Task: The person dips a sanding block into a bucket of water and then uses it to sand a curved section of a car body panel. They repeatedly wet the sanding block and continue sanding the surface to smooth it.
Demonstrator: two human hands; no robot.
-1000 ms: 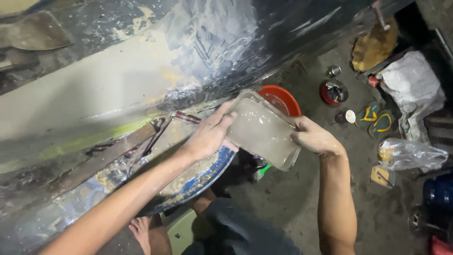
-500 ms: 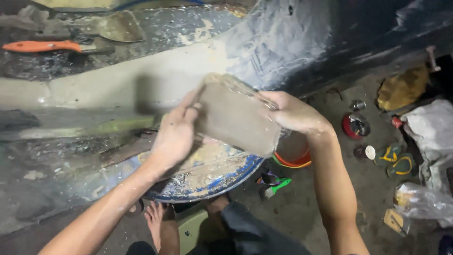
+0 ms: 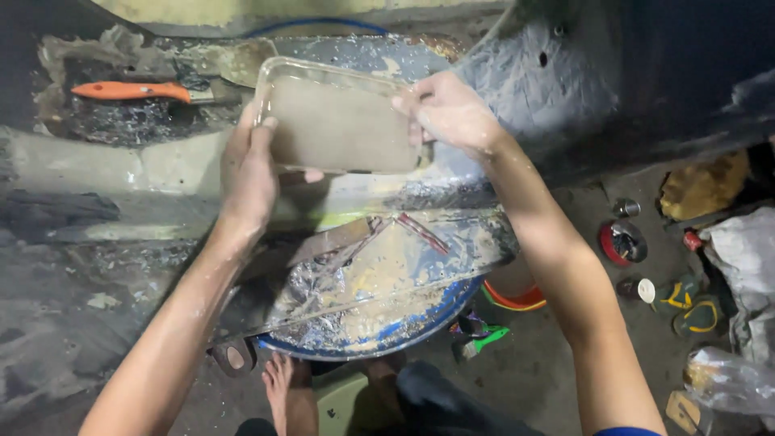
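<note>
**Both hands on the clear tub, up over the bench**

Two hands up, both clamped on a clear, rectangular plastic container (image 3: pixel 335 117) smeared grey with putty. The left hand (image 3: pixel 250 173) cups the container's left short end, fingers wrapped round the rim and thumb under the base. The right hand (image 3: pixel 448 113) pinches the right short end, fingertips curled over the edge. Neither hand is spread; each is closed on the tub.

The container is held clear of the surface, above the pale, paint-crusted metal panel (image 3: pixel 97 169). Its long axis runs left to right, roughly level, a touch lower on the right. The wide face is turned towards us; whether that is the mouth or the base, I cannot tell.

Room to move: tight behind, where an orange-handled scraper (image 3: pixel 133 90) lies just left of the tub's upper corner, on the caked ledge. To the right, a dark curved body panel (image 3: pixel 565 89) closes in beside the right wrist. Below the tub there is open air down to a round blue-rimmed tray (image 3: pixel 379 323) coated in dried filler, with a flat metal putty blade (image 3: pixel 323 242) lying across it. Beyond the tray's right edge, an orange plastic bowl (image 3: pixel 517 300) sits on the floor, well apart from the hands.
</note>
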